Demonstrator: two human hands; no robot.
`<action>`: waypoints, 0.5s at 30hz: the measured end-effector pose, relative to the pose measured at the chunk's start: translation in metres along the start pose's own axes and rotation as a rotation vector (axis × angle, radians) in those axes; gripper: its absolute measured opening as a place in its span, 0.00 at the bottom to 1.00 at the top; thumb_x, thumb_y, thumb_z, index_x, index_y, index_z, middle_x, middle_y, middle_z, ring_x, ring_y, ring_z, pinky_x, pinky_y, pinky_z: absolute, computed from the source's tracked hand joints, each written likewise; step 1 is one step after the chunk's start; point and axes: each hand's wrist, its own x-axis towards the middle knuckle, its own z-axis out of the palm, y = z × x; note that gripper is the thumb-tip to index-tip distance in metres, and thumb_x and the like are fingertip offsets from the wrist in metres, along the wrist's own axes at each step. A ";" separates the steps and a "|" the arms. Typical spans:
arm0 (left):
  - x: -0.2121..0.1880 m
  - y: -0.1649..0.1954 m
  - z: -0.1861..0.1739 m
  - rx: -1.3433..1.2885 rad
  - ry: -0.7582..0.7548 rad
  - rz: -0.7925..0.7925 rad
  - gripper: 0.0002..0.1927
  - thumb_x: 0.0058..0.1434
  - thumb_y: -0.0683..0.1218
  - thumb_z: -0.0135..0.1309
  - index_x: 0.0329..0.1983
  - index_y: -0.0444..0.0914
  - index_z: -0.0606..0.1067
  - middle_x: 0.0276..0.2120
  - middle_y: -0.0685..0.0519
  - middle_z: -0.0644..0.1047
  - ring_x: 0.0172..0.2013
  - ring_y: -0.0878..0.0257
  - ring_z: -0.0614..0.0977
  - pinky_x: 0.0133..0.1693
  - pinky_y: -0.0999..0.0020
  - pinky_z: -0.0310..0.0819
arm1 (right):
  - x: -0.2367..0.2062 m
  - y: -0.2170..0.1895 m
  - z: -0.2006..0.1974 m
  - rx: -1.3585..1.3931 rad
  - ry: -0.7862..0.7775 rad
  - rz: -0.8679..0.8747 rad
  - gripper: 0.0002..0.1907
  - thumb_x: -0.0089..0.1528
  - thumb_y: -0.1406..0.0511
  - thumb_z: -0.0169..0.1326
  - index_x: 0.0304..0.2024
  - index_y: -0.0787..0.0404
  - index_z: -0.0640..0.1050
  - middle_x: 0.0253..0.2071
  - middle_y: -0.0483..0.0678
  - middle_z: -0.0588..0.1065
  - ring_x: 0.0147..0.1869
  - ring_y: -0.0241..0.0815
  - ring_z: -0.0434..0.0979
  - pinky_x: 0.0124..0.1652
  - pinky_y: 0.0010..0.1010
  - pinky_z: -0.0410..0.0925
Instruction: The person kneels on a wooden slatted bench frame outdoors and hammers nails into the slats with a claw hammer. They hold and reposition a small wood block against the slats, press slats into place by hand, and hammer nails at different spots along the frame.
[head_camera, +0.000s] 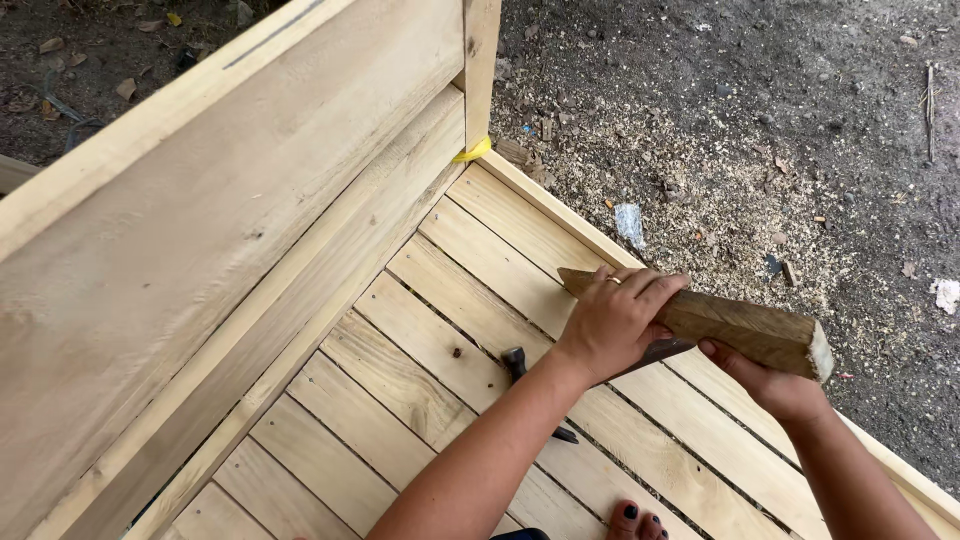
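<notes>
Your left hand (612, 322) grips the wooden block (740, 328) from above; your right hand (765, 385) closes under it, above the slatted seat (440, 340) and hammer (520, 365).

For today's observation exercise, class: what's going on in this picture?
A person holds a darker block of wood in both hands above a slatted seat of pale planks. The left hand grips over the top near its pointed end, and the right hand supports it from underneath. A hammer lies on the slats, partly hidden by the left forearm. A tall board backrest rises on the left. Sawdust covers the ground beyond.
</notes>
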 end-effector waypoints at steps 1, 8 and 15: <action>0.006 -0.002 -0.005 -0.009 -0.073 -0.033 0.30 0.60 0.47 0.62 0.65 0.45 0.69 0.57 0.54 0.77 0.60 0.55 0.79 0.65 0.47 0.68 | 0.001 -0.007 0.004 0.038 -0.026 0.036 0.30 0.53 0.64 0.65 0.59 0.60 0.75 0.50 0.48 0.81 0.54 0.39 0.78 0.51 0.32 0.73; 0.015 -0.019 -0.028 -0.219 -0.020 -0.071 0.26 0.56 0.43 0.64 0.59 0.43 0.73 0.53 0.54 0.80 0.53 0.54 0.82 0.56 0.58 0.78 | -0.002 -0.045 0.090 -0.753 -0.110 -0.514 0.30 0.48 0.57 0.65 0.53 0.54 0.75 0.52 0.46 0.77 0.58 0.48 0.76 0.57 0.40 0.69; 0.023 -0.018 -0.034 -0.265 -0.020 -0.111 0.28 0.52 0.42 0.66 0.56 0.42 0.72 0.51 0.53 0.80 0.52 0.54 0.81 0.53 0.59 0.77 | 0.020 -0.046 0.113 -1.114 -0.554 -0.578 0.21 0.60 0.52 0.57 0.47 0.59 0.74 0.46 0.49 0.74 0.50 0.48 0.76 0.42 0.42 0.71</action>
